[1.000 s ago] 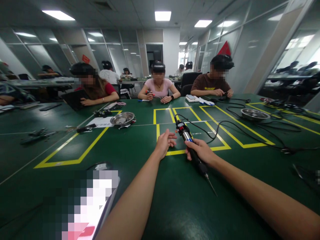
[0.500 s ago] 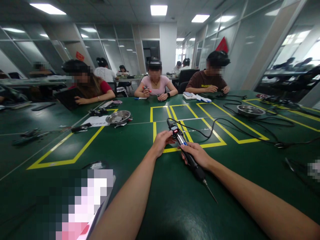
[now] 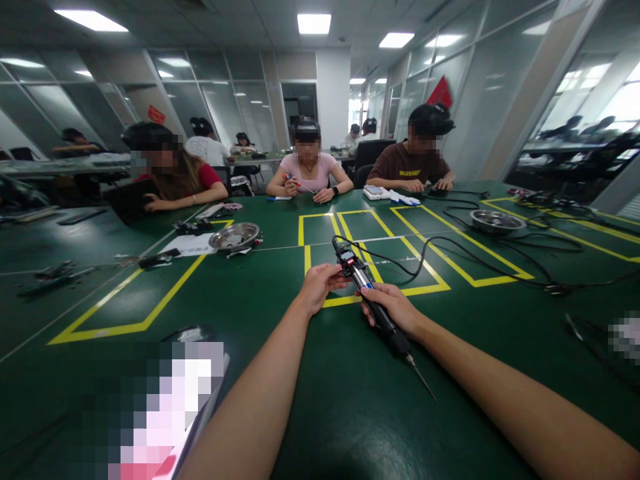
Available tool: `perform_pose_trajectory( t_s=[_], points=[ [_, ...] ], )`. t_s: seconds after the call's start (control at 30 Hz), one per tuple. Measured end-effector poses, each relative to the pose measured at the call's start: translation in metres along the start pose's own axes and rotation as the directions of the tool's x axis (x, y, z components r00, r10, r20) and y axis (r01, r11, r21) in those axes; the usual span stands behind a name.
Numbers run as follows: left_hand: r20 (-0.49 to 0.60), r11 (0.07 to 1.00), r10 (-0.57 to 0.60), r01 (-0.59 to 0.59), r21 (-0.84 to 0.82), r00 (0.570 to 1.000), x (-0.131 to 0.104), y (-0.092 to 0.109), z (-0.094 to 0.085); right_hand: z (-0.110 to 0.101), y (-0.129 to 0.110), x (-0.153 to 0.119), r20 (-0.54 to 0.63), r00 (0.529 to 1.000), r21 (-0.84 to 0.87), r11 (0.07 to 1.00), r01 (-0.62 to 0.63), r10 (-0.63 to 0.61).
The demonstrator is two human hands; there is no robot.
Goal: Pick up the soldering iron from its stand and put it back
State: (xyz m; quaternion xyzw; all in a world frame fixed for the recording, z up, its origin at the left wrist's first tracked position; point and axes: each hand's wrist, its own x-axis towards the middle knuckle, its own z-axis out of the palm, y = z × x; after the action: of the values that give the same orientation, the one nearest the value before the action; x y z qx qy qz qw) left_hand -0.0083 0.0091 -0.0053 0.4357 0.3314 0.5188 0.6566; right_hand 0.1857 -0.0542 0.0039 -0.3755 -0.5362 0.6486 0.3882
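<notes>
A corded electric screwdriver [image 3: 381, 317] with a black body, a silver band and a long thin bit slants above the green table, its bit pointing down toward me. My right hand [image 3: 393, 308] is wrapped round the middle of its body. At its rear end, my left hand [image 3: 321, 287] holds the black part beside the cord, thumb on top and fingers curled beneath. A small display with red on it shows near that end. The black cord [image 3: 425, 257] loops from the rear off to the right across the table.
Yellow tape outlines [image 3: 425, 291] mark the green table [image 3: 350, 413]. Metal bowls [image 3: 235, 237] stand left and right, with a white sheet [image 3: 193, 245] by the left one. Cables [image 3: 555, 289] lie at right. Three people with headsets sit opposite. A blurred-out bright object [image 3: 175, 400] lies near left.
My left hand has shifted very slightly left at the screwdriver's rear. The right hand keeps its hold. The view has moved a little.
</notes>
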Motion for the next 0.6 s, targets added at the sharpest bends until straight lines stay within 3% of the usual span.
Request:
perform_pose_trajectory(
  t_s=[0.6],
  points=[
    [-0.032,0.998,0.005,-0.003,0.056,0.999,0.0015,-0.0045,0.0015,-0.0019,0.0013,-0.0005,-0.001,1.000,-0.022,1.000,0.014,-0.014]
  ],
)
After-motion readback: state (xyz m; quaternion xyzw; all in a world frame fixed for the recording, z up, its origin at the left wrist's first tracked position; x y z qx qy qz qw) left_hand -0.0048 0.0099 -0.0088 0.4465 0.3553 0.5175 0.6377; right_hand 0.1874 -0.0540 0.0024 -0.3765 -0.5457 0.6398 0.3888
